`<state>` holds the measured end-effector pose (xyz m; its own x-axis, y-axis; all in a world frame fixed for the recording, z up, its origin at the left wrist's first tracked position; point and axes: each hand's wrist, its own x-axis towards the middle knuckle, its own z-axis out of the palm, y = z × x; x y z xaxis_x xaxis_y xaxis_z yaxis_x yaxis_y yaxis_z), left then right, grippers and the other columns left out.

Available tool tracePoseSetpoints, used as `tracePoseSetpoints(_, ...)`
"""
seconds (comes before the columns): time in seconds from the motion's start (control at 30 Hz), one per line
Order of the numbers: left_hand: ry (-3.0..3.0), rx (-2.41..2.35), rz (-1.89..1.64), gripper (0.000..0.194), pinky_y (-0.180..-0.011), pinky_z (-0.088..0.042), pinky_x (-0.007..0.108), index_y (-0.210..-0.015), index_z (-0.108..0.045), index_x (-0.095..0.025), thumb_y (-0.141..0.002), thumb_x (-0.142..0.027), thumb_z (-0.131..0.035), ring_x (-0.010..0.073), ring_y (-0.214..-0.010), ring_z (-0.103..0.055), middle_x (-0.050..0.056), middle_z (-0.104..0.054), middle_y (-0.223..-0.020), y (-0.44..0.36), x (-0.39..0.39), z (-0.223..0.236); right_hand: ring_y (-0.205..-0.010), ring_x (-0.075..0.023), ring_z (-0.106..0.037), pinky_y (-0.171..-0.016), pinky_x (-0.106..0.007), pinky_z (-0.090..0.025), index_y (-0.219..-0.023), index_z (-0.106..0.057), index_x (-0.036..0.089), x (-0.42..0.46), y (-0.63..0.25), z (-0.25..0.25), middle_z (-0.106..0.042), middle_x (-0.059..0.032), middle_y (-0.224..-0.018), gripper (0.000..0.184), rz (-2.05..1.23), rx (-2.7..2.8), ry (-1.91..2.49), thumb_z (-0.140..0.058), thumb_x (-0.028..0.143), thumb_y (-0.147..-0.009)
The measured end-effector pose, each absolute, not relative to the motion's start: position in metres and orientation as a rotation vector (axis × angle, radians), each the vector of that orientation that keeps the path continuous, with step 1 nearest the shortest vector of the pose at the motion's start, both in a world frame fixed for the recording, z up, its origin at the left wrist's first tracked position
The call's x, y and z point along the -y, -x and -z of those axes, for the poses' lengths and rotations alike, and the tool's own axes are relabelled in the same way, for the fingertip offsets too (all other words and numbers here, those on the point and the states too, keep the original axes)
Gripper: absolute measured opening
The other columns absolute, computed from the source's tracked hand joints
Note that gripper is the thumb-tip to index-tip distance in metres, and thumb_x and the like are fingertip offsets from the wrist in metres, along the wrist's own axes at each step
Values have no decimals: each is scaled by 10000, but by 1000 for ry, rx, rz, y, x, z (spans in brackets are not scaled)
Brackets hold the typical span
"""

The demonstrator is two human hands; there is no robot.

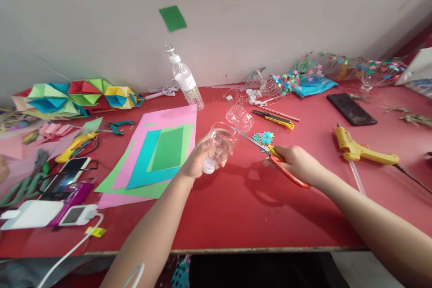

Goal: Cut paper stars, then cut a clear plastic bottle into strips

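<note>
My left hand (199,157) is closed around the cut top part of a clear plastic bottle (223,137), its white cap (209,166) pointing down toward me. In my right hand (297,162) is a pair of scissors (286,172) with red and yellow handles. The blades reach left to the rim of the bottle piece; whether they are on the plastic I cannot tell. A clear plastic ring (240,118) lies just behind the bottle piece. Small coloured stars (263,137) sit in a pile behind the blades, with a yellow utility knife (275,119) beyond.
Coloured paper sheets (168,148) lie left of my hands, and a plastic bottle (187,82) stands behind them. At right are a yellow glue gun (364,146) and a black phone (351,109). A power strip (69,202) with chargers is at front left. Star-covered bottle pieces (310,68) line the back.
</note>
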<state>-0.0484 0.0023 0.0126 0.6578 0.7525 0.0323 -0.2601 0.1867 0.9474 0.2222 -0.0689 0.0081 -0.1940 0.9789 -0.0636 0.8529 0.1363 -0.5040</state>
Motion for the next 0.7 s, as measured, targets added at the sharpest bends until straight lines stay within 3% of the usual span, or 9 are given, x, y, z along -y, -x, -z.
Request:
tracePoseSetpoints(0.13, -1164, -474, -741, 534, -425, -373, 208, -1119, -536, -195, -771, -594, -605, 112, -485, -577, 53, -681, -806, 50, -3, -14, -468, -124, -268, -486, -251, -221, -638, -336, 236, 68, -222, -9, -376, 34, -505, 442, -562, 2165, 1787, -448, 590, -879)
tracePoseSetpoints(0.43, -1177, -425, -637, 532, -419, -371, 216, -1145, -533, -206, -786, -593, -600, 112, -481, -586, 65, -687, -828, 50, -2, -6, -486, -165, -443, -515, -264, -226, -690, -351, 243, 69, -221, -12, -485, -4, -551, 407, -447, 2285, 1816, -390, 579, -917)
tracePoseSetpoints(0.7, -1104, -427, -635, 573, -388, -344, 209, -1129, -562, -195, -742, -615, -611, 107, -448, -551, 67, -688, -800, 49, 0, -11, -456, -142, -362, -499, -266, -216, -662, -370, 241, 69, -223, -8, -451, 6, -526, 441, -500, 2253, 1761, -378, 598, -922)
